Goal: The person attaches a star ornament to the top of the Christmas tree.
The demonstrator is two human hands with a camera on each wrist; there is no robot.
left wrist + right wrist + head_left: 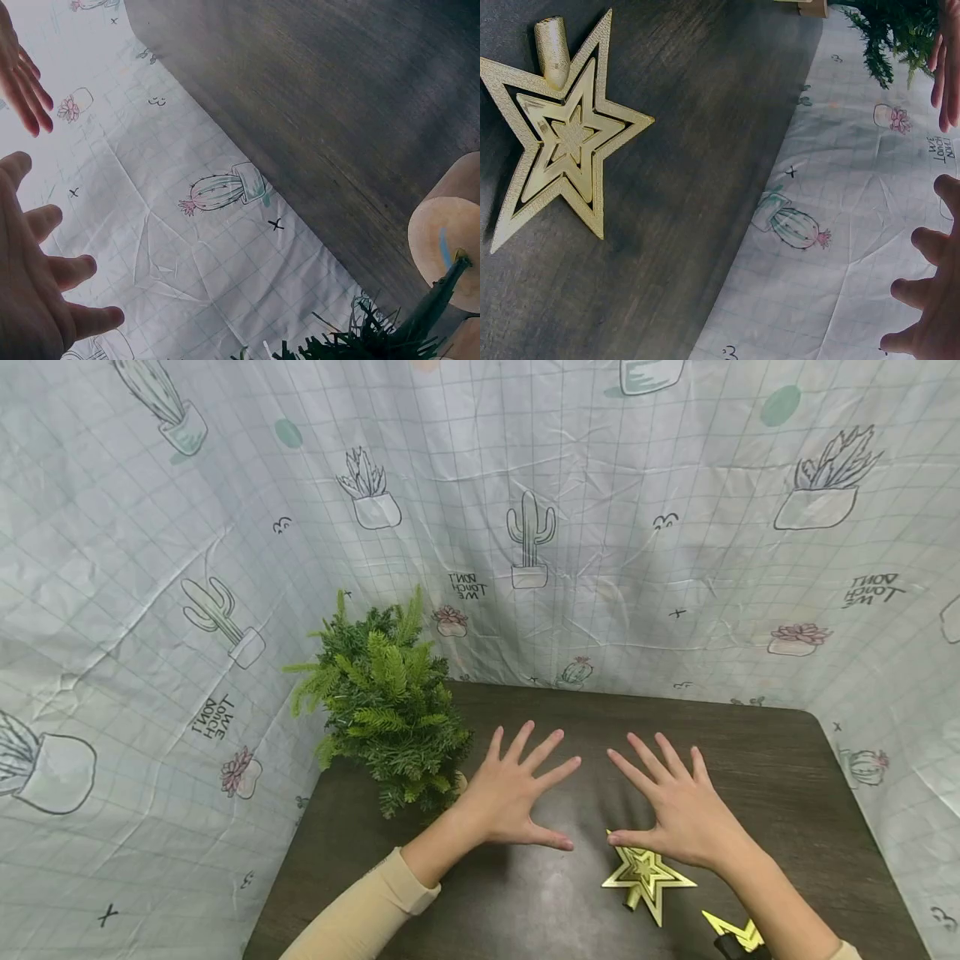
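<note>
In the head view, we observe 2 hands over the dark counter point(480, 906). Left hand point(506, 797), centre: grip apart, fingers and thumb spread. Right hand point(684, 810), right of centre: grip apart, digits likewise spread. We locate the green tree point(386, 710) left of centre, just beside the left hand. We locate the gold star point(647, 870) lower right of centre, on the counter; the right thumb overlaps it in the head view, and the right wrist view shows the visible fingers apart from it. We note 1 other gold piece point(744, 937) at lower right, partly hidden by the right forearm. A cactus-print sheet point(615, 585) fills the upper frame.
</note>
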